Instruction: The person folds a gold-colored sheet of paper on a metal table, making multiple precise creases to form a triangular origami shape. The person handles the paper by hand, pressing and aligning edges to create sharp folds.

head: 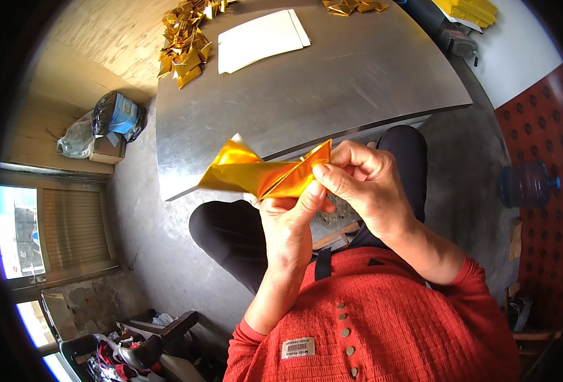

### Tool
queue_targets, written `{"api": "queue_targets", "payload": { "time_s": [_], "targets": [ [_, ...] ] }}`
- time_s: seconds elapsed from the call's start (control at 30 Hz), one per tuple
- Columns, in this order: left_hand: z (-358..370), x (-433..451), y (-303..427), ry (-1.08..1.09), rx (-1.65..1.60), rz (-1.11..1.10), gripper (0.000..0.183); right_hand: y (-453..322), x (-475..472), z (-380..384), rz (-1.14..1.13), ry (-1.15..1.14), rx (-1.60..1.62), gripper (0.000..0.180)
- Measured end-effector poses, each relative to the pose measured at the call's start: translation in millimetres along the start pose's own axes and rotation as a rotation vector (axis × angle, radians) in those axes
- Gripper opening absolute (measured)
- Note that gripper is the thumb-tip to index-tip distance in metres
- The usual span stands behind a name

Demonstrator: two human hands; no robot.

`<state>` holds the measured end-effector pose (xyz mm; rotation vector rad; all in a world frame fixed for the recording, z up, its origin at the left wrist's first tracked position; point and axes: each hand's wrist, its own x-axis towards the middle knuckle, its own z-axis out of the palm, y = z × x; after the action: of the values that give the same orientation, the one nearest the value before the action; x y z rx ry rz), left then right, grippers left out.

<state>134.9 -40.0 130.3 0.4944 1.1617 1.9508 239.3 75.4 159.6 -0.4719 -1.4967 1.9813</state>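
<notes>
A folded piece of shiny gold foil paper (pixel 243 175), shaped like a boat or ingot with two raised points, is held up in front of me near the table's front edge. My left hand (pixel 291 217) supports it from below, thumb pressed on the lower right of the paper. With thumb and bent fingers, my right hand (pixel 365 184) pinches the right-hand point. The fingers behind the paper are partly hidden. Beyond it lies a stack of white paper sheets (pixel 262 42) on the grey metal-topped table (pixel 338 81).
Folded gold pieces (pixel 186 52) are heaped along the table's left side, and a few more gold pieces (pixel 353 6) lie at the far edge. Yellow paper bundles (pixel 467 12) sit at far right. A blue water jug (pixel 527 185) and bags with a box (pixel 107 129) flank the table.
</notes>
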Motion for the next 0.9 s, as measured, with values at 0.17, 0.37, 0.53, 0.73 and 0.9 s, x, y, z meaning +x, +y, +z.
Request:
{"api": "queue_targets", "payload": {
  "time_s": [0.17, 0.37, 0.53, 0.73, 0.9],
  "targets": [
    [2, -1, 6, 0.040, 0.129, 0.072, 0.028, 9, 8, -8, -0.046, -0.013, -0.094, 0.016],
    [4, -4, 4, 0.099, 0.090, 0.104, 0.026, 6, 3, -6, -0.013, 0.037, -0.099, 0.013],
    [4, -8, 5, 0.108, 0.141, 0.141, 0.022, 10, 4, -2, 0.080, 0.056, 0.079, 0.010],
    [9, -4, 0, 0.179, 0.247, 0.182, 0.022, 19, 6, -2, -0.009, 0.123, -0.090, 0.014],
    [7, -7, 0, 0.185, 0.246, 0.176, 0.022, 24, 5, 0, 0.010, 0.132, 0.015, 0.014]
  ]
}}
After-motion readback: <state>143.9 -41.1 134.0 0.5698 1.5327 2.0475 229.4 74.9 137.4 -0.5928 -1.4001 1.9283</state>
